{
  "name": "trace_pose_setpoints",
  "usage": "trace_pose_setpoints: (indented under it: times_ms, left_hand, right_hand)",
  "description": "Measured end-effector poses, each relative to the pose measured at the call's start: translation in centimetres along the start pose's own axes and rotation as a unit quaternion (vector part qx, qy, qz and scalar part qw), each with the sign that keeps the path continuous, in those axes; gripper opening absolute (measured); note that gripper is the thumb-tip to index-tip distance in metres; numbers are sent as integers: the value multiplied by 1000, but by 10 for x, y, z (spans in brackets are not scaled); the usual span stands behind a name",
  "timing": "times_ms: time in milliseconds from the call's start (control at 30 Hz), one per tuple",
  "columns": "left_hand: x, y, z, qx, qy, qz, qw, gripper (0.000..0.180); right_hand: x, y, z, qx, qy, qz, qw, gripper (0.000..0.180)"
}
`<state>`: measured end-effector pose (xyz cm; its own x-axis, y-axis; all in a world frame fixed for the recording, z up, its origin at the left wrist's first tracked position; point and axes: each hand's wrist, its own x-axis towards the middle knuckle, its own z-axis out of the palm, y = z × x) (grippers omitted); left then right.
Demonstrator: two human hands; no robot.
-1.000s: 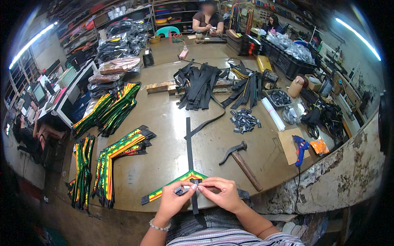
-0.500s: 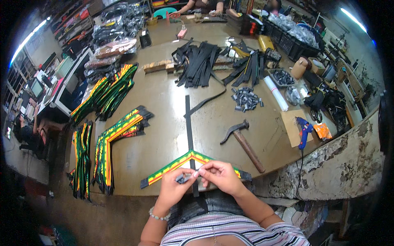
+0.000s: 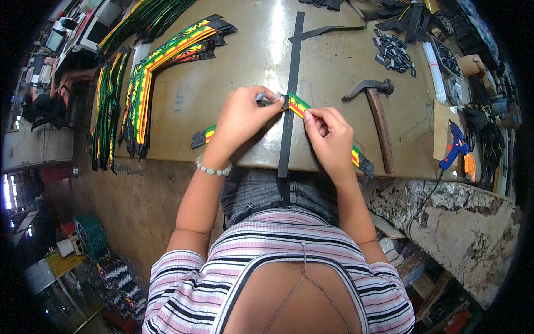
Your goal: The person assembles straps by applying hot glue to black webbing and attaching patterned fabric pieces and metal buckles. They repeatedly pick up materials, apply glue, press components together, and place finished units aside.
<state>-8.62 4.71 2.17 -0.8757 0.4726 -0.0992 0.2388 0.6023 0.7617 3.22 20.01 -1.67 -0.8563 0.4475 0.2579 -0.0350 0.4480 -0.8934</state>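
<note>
A V-shaped patterned strap [image 3: 298,106] in green, yellow and red lies near the table's front edge, its peak over a long black webbing strip [image 3: 295,61] that runs toward me. My left hand [image 3: 245,114] is closed at the peak, with small grey clips [image 3: 261,98] between its fingers; one fingertip touches the strap and strip there. My right hand [image 3: 329,131] pinches the strap's right arm just below the peak. Both arms of the strap pass partly under my hands, and black ends show beyond them.
A hammer [image 3: 380,122] lies right of my hands, below a pile of small grey clips [image 3: 394,51]. A blue glue gun [image 3: 456,146] rests at the right edge. Folded patterned straps [image 3: 146,83] lie at left. The table's front edge [image 3: 245,163] is close to my body.
The view has tilted down toward my body. My left hand has moved to the strap's peak with the clips, and my right hand has parted from it and grips the right arm of the strap.
</note>
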Motion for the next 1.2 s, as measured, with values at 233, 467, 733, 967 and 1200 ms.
trace_pose_setpoints:
  times_ms: [233, 467, 733, 967, 1200]
  left_hand:
    - [0, 6, 9, 86, 14, -23, 996, 29]
    - [-2, 1, 15, 58, 26, 0, 998, 26]
    - [-2, -7, 15, -5, 44, -12, 999, 25]
    - [-5, -10, 12, 4, 14, 28, 999, 27]
    - [-6, -15, 16, 36, 51, 73, 995, 25]
  right_hand:
    - [1, -6, -2, 5, -9, 15, 1000, 10]
    - [0, -3, 0, 4, -11, 4, 1000, 8]
    - [-17, -23, -28, -75, -244, -168, 952, 34]
    - [-29, -13, -13, -134, -283, -212, 926, 50]
    - [25, -19, -20, -220, -322, -265, 882, 34]
